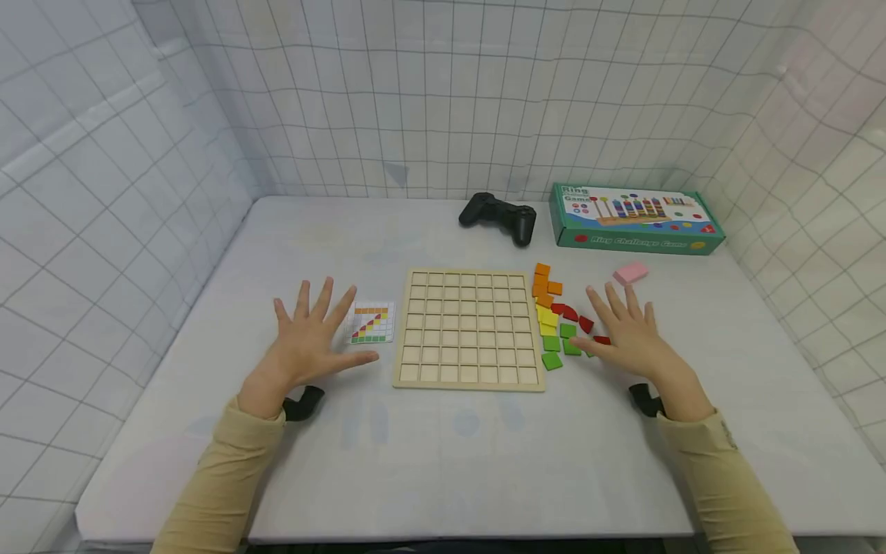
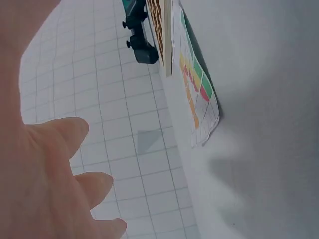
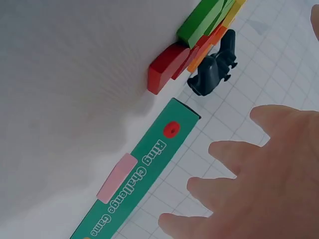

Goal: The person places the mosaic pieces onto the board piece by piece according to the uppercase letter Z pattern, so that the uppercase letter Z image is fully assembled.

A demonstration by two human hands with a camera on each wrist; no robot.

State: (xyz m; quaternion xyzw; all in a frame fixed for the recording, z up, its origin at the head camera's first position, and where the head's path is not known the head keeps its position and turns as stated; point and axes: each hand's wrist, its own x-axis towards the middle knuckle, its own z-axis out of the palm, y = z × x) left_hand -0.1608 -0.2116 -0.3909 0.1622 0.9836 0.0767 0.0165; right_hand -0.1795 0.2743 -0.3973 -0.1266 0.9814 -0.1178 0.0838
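Observation:
My left hand (image 1: 304, 350), fingers spread wide and holding nothing, hovers beside a small pattern card (image 1: 372, 322) printed with a coloured grid. To the right of the card lies a wooden grid board (image 1: 469, 329) whose square cells hold no pieces. My right hand (image 1: 626, 338) is also spread, with its thumb over the edge of a loose group of pieces. In that group are orange squares (image 1: 540, 289), yellow squares (image 1: 547, 323), green squares (image 1: 551, 361) and red rounded pieces (image 1: 585, 324). The right wrist view shows a green piece (image 3: 200, 22) and a red piece (image 3: 167, 67) close up.
A black game controller (image 1: 498, 218) lies at the back, left of a green Ring Challenge Game box (image 1: 637, 219). A pink block (image 1: 631, 272) sits in front of the box. Grid-patterned white cloth walls (image 1: 443, 100) enclose the white table (image 1: 457, 469) at the back and sides.

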